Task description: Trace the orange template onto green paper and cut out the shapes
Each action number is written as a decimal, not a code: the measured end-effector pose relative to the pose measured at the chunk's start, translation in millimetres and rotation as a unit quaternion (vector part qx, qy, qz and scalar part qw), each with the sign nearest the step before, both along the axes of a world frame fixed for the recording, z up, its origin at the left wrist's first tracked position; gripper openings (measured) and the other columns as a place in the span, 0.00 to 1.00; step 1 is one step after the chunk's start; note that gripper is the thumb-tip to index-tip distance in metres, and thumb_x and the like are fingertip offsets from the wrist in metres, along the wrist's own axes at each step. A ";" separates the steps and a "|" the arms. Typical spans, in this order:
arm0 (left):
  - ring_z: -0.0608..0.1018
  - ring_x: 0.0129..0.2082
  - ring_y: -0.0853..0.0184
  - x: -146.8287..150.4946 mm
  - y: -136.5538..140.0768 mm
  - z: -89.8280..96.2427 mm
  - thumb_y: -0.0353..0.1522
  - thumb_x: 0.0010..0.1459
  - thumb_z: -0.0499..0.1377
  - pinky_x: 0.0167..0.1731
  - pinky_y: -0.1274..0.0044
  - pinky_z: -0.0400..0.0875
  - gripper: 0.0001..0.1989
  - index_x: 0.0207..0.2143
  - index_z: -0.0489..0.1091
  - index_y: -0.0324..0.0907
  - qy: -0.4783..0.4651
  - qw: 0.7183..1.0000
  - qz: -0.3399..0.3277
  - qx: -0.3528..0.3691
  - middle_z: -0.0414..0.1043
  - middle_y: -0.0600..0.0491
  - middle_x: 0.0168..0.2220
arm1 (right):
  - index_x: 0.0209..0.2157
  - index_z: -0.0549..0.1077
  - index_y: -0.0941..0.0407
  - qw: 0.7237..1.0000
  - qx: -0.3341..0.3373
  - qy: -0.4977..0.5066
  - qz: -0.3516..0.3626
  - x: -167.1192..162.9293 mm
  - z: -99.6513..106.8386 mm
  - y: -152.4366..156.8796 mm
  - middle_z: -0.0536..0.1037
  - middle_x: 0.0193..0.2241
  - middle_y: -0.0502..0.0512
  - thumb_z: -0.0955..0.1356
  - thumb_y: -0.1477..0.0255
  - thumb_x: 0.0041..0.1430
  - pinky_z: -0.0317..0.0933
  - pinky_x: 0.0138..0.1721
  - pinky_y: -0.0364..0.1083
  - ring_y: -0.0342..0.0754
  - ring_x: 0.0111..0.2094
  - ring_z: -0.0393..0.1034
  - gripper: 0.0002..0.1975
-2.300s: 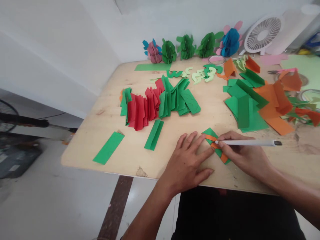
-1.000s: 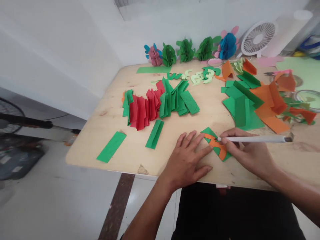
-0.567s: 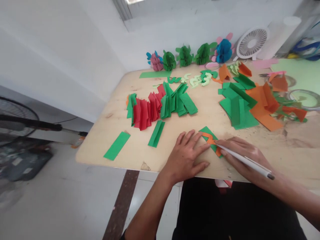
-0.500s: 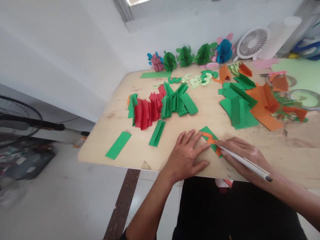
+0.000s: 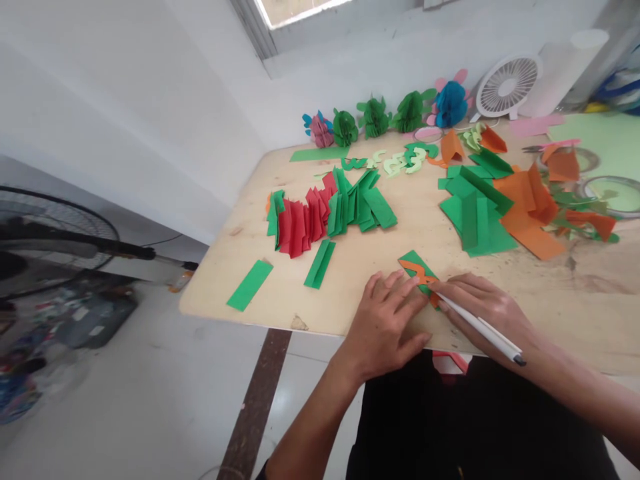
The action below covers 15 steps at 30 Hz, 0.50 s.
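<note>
My right hand (image 5: 487,310) is closed round a white pen (image 5: 493,333), its tip end down at an orange cut-out paper shape (image 5: 414,268). That wavy shape lies over a green paper piece (image 5: 411,257) near the table's front edge. My left hand (image 5: 387,323) rests with fingers stretched out, its fingertips at the left edge of the orange shape. The fingers of my right hand partly cover the lower end of both papers. To the left lie a folded green strip (image 5: 320,265) and a flat green strip (image 5: 250,285).
Red folded papers (image 5: 295,227) and green folded papers (image 5: 355,203) stand mid-table. Green pieces (image 5: 480,220) and orange pieces (image 5: 530,220) pile up at right. Paper figures (image 5: 375,119) line the wall beside a small white fan (image 5: 507,87). A black floor fan (image 5: 55,243) stands left.
The view has shifted slightly. My left hand has slid a little right and down, and the pen has tilted slightly in my right hand. The papers stay under my hands.
</note>
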<state>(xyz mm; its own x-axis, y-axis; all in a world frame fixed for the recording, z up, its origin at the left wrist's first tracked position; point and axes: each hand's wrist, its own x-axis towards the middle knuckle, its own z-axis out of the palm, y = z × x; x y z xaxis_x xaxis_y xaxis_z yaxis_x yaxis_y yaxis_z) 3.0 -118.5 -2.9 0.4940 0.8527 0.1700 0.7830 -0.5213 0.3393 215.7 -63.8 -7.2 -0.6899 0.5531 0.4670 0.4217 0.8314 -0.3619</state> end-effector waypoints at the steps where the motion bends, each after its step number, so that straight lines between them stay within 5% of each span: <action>1: 0.54 0.65 0.54 1.9 -1.2 -0.9 0.45 0.61 0.51 0.63 0.56 0.43 0.26 0.57 0.65 0.43 0.004 1.000 0.002 -0.001 0.57 0.47 0.64 | 0.50 0.70 0.60 1.000 -0.002 -0.002 0.000 0.3 -0.4 0.2 0.80 0.36 0.60 0.63 0.77 0.65 0.68 0.42 0.52 0.54 0.39 0.74 0.13; 15: 0.53 0.66 0.54 0.4 -1.0 0.7 0.46 0.61 0.52 0.63 0.56 0.43 0.27 0.60 0.60 0.49 0.024 0.999 0.001 -0.039 0.52 0.47 0.66 | 0.49 0.70 0.60 1.000 -0.019 -0.005 0.006 1.4 -0.7 1.3 0.80 0.37 0.61 0.63 0.77 0.64 0.68 0.43 0.53 0.54 0.40 0.74 0.13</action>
<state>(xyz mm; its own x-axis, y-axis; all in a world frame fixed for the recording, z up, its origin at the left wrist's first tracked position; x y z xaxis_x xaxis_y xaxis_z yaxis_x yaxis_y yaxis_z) 3.4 -119.4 -2.2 0.4980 0.8635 0.0797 0.8005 -0.4931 0.3407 217.2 -62.5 -7.9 -0.7006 0.5628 0.4387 0.4162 0.8216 -0.3895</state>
